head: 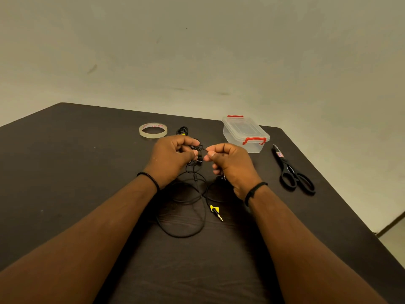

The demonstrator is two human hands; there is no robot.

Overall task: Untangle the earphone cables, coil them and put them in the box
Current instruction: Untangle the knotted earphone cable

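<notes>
- Above the surface, we pinch the tangled cable between curled fingers of left hand and right hand.
- Its loops trail below; the box sits closed beyond.

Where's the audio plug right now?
Head view: the gold-tipped audio plug with yellow tag lies on the dark table, just inside the right forearm.

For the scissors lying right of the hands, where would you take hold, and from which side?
Grip the scissors at the two black handle loops, coming from the near side. They lie flat on the table, loops toward the person and closed blades pointing away toward the box. That keeps fingers off the blades, and nothing lies against the handles.
</notes>
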